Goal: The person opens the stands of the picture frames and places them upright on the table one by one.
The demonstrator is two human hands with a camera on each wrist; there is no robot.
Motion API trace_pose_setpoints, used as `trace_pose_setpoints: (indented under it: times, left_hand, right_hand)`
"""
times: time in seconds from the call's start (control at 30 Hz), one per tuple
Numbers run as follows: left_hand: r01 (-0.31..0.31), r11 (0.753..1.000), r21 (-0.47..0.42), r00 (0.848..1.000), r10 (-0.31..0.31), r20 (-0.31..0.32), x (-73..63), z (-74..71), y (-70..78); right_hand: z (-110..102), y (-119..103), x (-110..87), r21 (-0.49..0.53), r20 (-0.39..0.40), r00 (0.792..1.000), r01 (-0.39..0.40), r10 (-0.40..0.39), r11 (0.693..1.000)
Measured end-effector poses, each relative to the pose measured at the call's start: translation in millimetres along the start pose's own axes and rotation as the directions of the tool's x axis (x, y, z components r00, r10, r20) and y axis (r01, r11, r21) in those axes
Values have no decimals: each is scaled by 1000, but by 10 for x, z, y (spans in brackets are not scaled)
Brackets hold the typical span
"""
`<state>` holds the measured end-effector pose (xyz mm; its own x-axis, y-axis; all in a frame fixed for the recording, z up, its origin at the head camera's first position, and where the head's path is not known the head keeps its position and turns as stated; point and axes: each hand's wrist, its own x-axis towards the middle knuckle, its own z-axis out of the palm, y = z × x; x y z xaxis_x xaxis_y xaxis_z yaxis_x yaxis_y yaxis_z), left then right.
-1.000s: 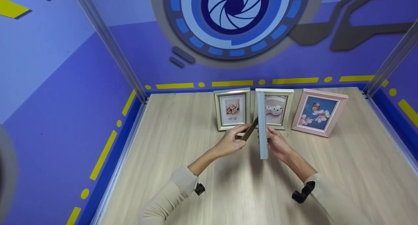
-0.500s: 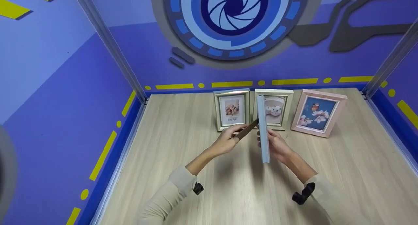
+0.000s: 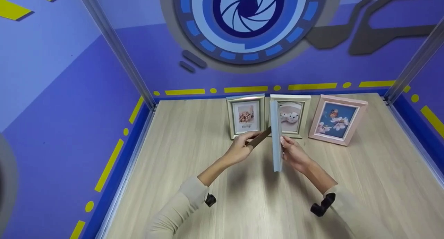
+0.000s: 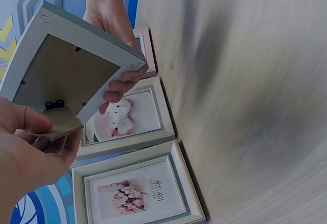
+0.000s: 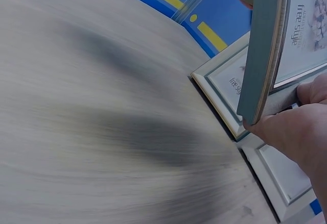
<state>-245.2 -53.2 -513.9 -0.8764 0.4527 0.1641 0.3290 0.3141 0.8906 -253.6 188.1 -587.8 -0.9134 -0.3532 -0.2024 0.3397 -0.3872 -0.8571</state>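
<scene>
A light blue-edged picture frame (image 3: 276, 138) is held up over the table, seen edge-on in the head view. My right hand (image 3: 295, 154) grips its lower border, with fingertips curled onto the back in the left wrist view. With thumb and fingers, my left hand (image 3: 238, 150) pinches the brown stand leg (image 3: 260, 137), which sticks out at an angle from the backing board (image 4: 76, 68). A small black hinge (image 4: 54, 104) joins leg and board. The frame's front, with flower print and lettering, faces my right hand in the right wrist view.
Behind the hands stand a silvery-gold frame (image 3: 229, 117) with a flower print, a cream frame (image 3: 307, 117) partly hidden by the held one, and a pink frame (image 3: 359, 117) on the right. A blue-purple panel wall (image 3: 138, 58) borders the wooden table (image 3: 187, 135).
My left hand has drawn slightly left and the stand leg has swung farther out from the frame. The held frame has lowered a little and lately shifted slightly left.
</scene>
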Motion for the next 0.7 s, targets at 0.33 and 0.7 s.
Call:
trace_pose_setpoints:
  times: [0.33,0.7]
  left_hand:
    - [-106,994,2,986,105,-131,-50,7,34]
    - [-182,983,-6,961,177,-214,-88,14,99]
  right_hand:
    - [30,1,15,113,-41,999,15,-10,994]
    - [27,-3,31,117,-116,993,38,-24,992]
